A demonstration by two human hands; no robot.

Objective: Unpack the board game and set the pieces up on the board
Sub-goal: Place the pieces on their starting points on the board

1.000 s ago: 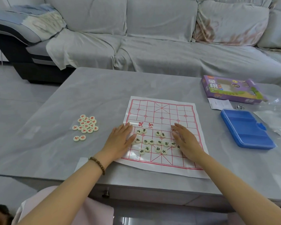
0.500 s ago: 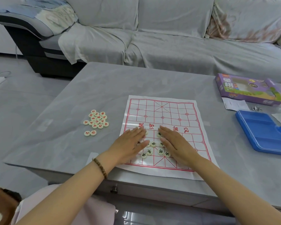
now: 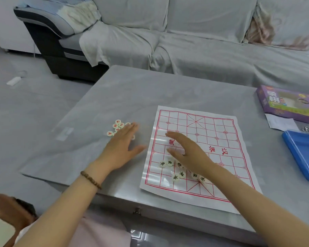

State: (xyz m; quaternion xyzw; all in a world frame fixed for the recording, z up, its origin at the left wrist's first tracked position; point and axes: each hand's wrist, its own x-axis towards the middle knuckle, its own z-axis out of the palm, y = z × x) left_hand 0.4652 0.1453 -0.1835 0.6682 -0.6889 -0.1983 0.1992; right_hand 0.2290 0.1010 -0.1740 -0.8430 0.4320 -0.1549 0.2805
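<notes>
Head view of the set-up. The paper board (image 3: 203, 132) lay flat on the grey table (image 3: 150, 90), close to the near edge, its red grid facing up. The dark-lettered pieces (image 3: 181, 174) (pale round discs) sat in a loose cluster on the near-left part of the board, several touching one another. The red-lettered pieces (image 3: 115, 125) lay in a second cluster on the bare table, left of the board and apart from it. The left hand (image 3: 121, 147) was flat and open, fingers straight and close together and the thumb spread wide. Its fingertips were over the red cluster and hid part of it, and a bead bracelet (image 3: 91, 180) circled that wrist. The right hand (image 3: 189, 152) was also open, fingers extended, over the left half of the board, with its wrist above the dark cluster — motion blur left it unclear whether it touched the sheet. The purple game box (image 3: 289, 104) lay at the far right of the table, with a paper slip (image 3: 282, 123) just in front of it and a blue tray (image 3: 305, 154) nearer along the right edge. A covered grey sofa (image 3: 185, 41) stood behind the table
</notes>
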